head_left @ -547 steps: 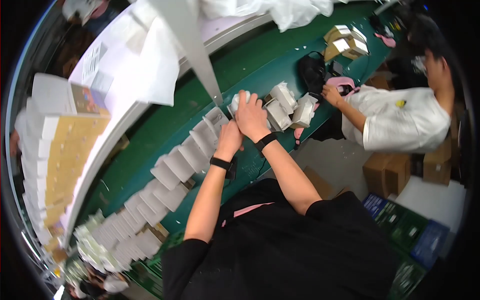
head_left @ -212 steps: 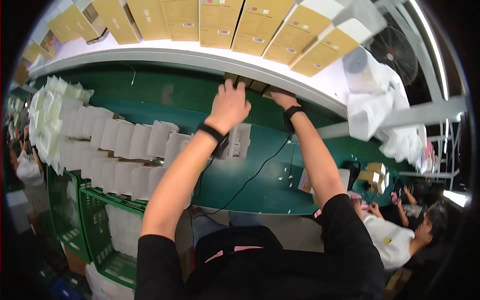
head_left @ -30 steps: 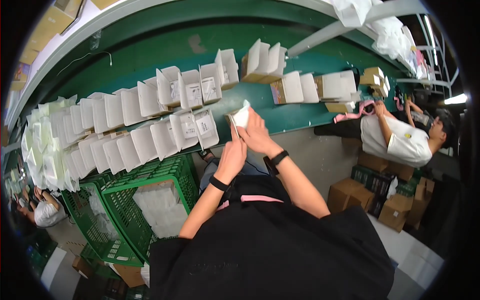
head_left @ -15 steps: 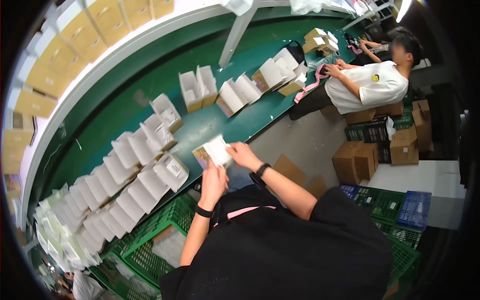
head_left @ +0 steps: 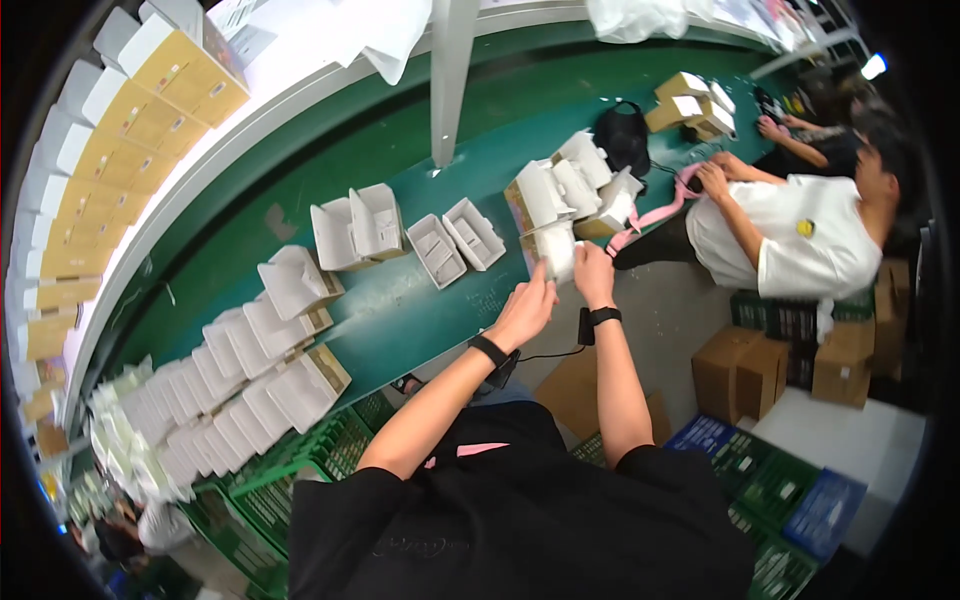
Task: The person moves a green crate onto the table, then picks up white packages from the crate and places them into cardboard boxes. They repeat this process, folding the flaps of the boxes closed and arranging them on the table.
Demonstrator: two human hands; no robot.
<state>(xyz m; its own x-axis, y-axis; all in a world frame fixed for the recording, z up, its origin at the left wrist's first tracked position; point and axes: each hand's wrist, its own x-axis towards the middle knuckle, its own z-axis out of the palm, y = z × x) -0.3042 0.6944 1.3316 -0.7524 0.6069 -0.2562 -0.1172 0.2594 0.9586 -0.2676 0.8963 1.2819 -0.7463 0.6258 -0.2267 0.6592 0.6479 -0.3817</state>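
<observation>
At the bench's front edge, my left hand (head_left: 526, 311) and my right hand (head_left: 594, 274) are both closed on a small open carton (head_left: 555, 250) with a white inside and a printed side. The left grips its near side, the right its right side. It sits against a cluster of similar open cartons (head_left: 546, 196); whether it rests on the bench is hard to tell. Left of my hands stand two open white cartons (head_left: 436, 250), and behind them two more open cartons (head_left: 377, 222) with raised flaps.
Long rows of open cartons (head_left: 252, 345) fill the left of the green bench (head_left: 390, 320). A grey post (head_left: 450, 80) rises behind. A black cap (head_left: 624, 138) lies farther right. A co-worker in a white shirt (head_left: 800, 235) handles a pink strap (head_left: 650, 215). Green crates (head_left: 235, 535) stand below.
Both hands have carried the carton to the right, from in front of my body to beside the carton cluster. My view has shifted too.
</observation>
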